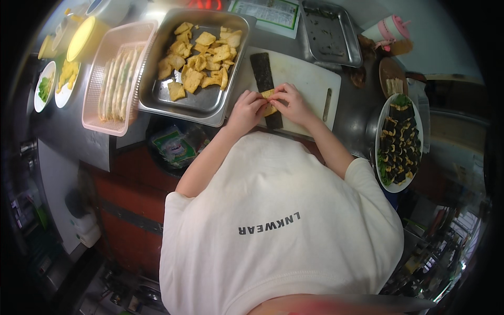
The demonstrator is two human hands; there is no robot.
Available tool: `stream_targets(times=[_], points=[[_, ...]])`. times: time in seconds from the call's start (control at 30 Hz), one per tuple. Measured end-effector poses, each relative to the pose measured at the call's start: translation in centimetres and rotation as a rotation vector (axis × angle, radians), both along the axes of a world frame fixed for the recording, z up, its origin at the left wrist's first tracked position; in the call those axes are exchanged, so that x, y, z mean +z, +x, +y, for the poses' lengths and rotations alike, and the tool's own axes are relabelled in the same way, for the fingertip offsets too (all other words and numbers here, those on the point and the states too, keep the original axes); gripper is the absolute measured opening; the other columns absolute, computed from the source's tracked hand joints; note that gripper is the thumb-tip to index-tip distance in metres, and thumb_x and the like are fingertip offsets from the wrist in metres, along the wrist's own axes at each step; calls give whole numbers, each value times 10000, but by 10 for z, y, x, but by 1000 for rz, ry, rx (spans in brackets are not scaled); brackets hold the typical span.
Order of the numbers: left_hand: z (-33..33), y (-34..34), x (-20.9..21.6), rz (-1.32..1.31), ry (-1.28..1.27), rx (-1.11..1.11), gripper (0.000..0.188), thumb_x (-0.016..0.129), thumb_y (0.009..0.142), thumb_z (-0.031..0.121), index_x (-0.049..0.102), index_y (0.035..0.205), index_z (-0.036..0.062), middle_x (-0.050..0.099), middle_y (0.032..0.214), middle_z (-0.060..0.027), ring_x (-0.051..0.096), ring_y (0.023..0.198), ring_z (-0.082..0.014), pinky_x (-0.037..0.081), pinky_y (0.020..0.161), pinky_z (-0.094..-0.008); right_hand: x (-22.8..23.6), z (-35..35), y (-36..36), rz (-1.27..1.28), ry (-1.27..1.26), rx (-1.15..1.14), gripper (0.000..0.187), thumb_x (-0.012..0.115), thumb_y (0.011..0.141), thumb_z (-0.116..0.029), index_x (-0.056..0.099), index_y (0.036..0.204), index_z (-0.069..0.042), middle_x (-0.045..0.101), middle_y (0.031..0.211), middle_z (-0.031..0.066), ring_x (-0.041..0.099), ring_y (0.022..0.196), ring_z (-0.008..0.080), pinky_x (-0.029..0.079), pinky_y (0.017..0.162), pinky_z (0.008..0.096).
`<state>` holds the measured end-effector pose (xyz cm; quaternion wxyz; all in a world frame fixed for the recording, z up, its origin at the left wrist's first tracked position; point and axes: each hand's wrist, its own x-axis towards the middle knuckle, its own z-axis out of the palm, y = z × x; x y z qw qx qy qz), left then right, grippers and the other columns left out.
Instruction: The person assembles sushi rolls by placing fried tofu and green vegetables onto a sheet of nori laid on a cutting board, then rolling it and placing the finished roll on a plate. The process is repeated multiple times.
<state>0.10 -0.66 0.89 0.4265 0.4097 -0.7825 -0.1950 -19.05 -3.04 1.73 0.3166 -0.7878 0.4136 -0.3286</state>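
Note:
A dark strip of nori seaweed (262,68) lies lengthwise on the white cutting board (310,79). Across its middle is a yellow piece, apparently fried tofu (268,94), pinched between the fingers of both hands. My left hand (247,111) grips it from the left and my right hand (293,105) from the right, fingertips nearly meeting. The fingers partly hide the piece, so I cannot tell whether it is folded or filled. Left of the board, a deep steel pan (210,116) holds several similar yellow pieces (193,79).
Further left stands a pink basket (92,118) of long pale sticks (116,89), beside small plates (38,100). At right sits an oval platter (418,118) of nori-wrapped rolls (401,142). A steel tray (344,31) and a pink-lidded cup (387,29) stand at the back.

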Motion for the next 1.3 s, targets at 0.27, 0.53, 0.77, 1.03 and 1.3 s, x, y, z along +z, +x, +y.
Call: stream_targets(times=[0.27, 0.53, 0.77, 1.03, 1.3], points=[[-2, 0, 0, -17, 3, -26, 137, 705, 735, -5, 668, 867, 7, 588, 893, -90, 565, 804, -278, 490, 707, -362, 4, 0, -4, 9, 143, -16, 101, 638, 795, -31, 693, 879, -40, 572, 925, 82, 566, 896, 241, 473, 786, 324], [2, 1, -1, -76, 30, -30, 174, 689, 751, 13, 675, 924, 26, 583, 862, -86, 560, 796, -270, 490, 701, -361, 12, -12, 0, 93, 333, -44, 103, 674, 767, -105, 680, 845, -38, 601, 860, 110, 619, 804, 255, 500, 724, 339], [1, 3, -2, -99, -39, -105, 214, 672, 710, -14, 669, 924, 4, 573, 861, -81, 550, 802, -265, 489, 717, -346, 9, -14, 0, 155, 296, -51, 133, 697, 758, -140, 682, 846, -42, 595, 847, 99, 604, 769, 242, 496, 714, 341], [-1, 4, -1, -89, -21, -107, 187, 671, 738, -11, 665, 924, -1, 568, 876, -90, 548, 817, -277, 482, 719, -358, 23, 16, -26, 15, 391, -37, 154, 701, 764, -82, 682, 914, -55, 571, 826, 57, 569, 785, 197, 476, 706, 308], [-2, 3, -3, -55, -7, -131, 175, 691, 758, 72, 658, 907, -15, 552, 865, -88, 516, 804, -273, 467, 721, -346, 16, 38, -27, 197, -133, 137, 175, 738, 708, -94, 689, 875, -78, 576, 826, 41, 551, 785, 240, 464, 733, 345]])
